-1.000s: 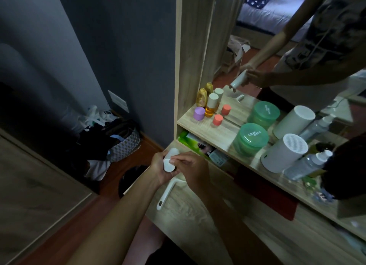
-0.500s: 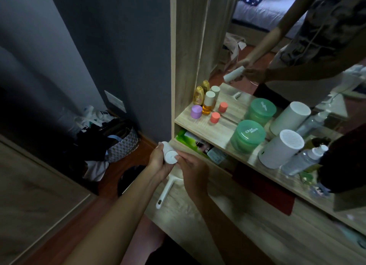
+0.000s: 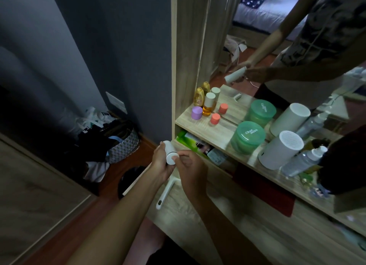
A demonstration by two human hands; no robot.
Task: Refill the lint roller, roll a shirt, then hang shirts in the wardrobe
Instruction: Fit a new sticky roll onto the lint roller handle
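Note:
A white lint roll (image 3: 170, 152) is held over the left corner of the wooden dresser top (image 3: 233, 221). My left hand (image 3: 161, 163) wraps around its barrel. My right hand (image 3: 191, 169) pinches at the roll's near end with thumb and fingertips. Below my hands a white lint roller handle (image 3: 165, 193) lies on the dresser top, its upper end hidden under my hands. No shirt or wardrobe is in view.
A mirror (image 3: 277, 36) above the shelf (image 3: 210, 130) reflects me. On the shelf stand small bottles (image 3: 209, 104), a green tub (image 3: 247, 137), a white cylinder (image 3: 280, 149) and a spray bottle (image 3: 303, 160). A basket of clothes (image 3: 120, 143) sits on the floor at left.
The roll has been lifted slightly off the handle and turned so its end faces me. My right hand shifted from covering the roll to pinching its end.

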